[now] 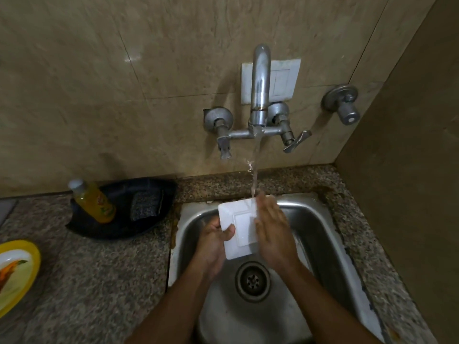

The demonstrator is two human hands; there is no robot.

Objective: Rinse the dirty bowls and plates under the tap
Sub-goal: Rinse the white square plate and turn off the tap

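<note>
Granite counter (104, 264): speckled, lower left.
Steel sink (320, 234): centre frame.
White plate (239, 228): over sink, under tap (259, 88) stream.
Left hand (213, 242): grips plate edge.
Right hand (272, 227): fingers flat on plate.
Wall (99, 83): beige tile.

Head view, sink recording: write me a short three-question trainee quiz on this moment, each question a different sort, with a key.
1. True or false: water is running from the chrome wall tap onto the white square plate.
2. Which hand grips the plate's edge with its thumb on top? A left, B right.
3. Fill in: the yellow soap bottle lies in a black ____.

Key: 1 true; 2 A; 3 tray. The right hand lies flat on the plate.
</note>
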